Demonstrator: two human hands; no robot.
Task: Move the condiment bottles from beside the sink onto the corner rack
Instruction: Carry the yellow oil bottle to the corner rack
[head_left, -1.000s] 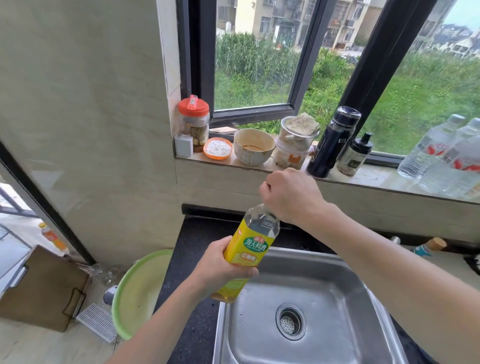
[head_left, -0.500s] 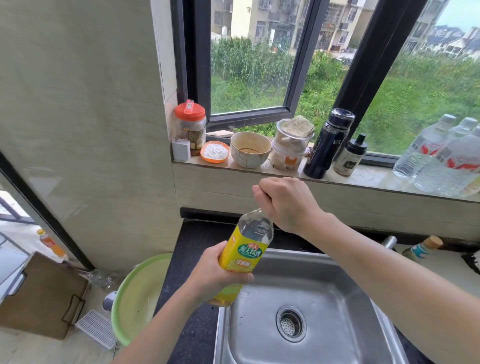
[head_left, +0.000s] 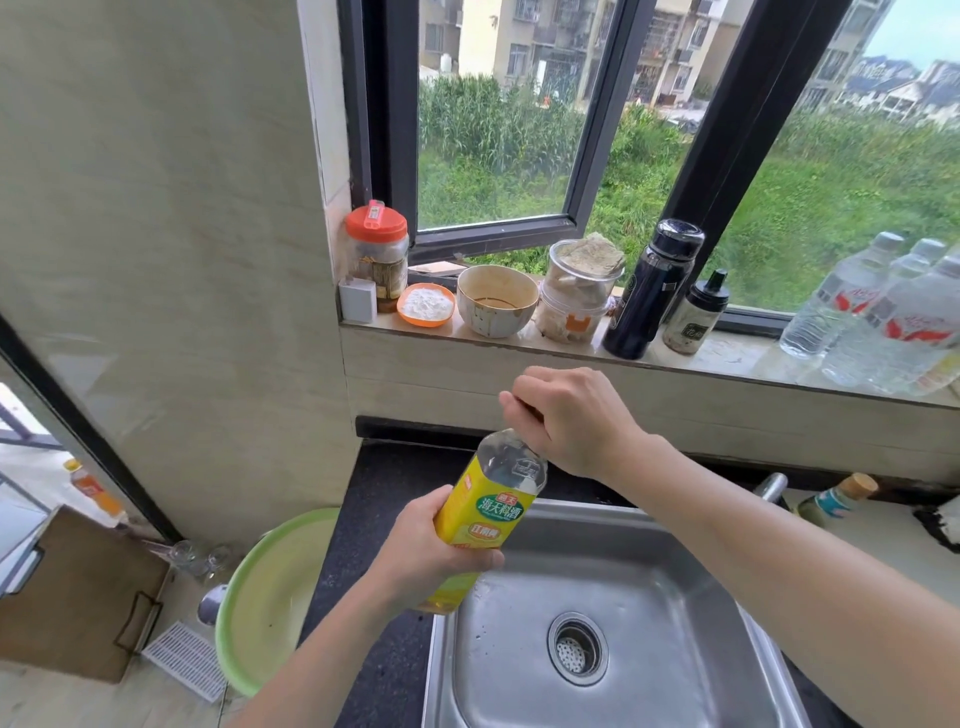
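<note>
left hand (head_left: 421, 551) is wrapped round the lower body of the yellow-labelled bottle (head_left: 491, 512), thumb across the label, holding it tilted in the air over the left rim of the steel sink (head_left: 649, 571) and the edge of the dark counter (head_left: 395, 493). right hand (head_left: 566, 415) is fisted over the bottle's top, fingers curled down. the cap is hidden under that fist, so it seems to be gripping the neck, though the contact itself isn't visible. the clear shoulder of the bottle shows between the two hands. off to the right, a cork-topped bottle (head_left: 836, 499) sits near the tap (head_left: 771, 486). on the windowsill (head_left: 727, 358) are an orange-lidded jar (head_left: 376, 254), a bowl (head_left: 497, 300) and a dark flask (head_left: 653, 288). a green basin (head_left: 270, 592) sits down left.
</note>
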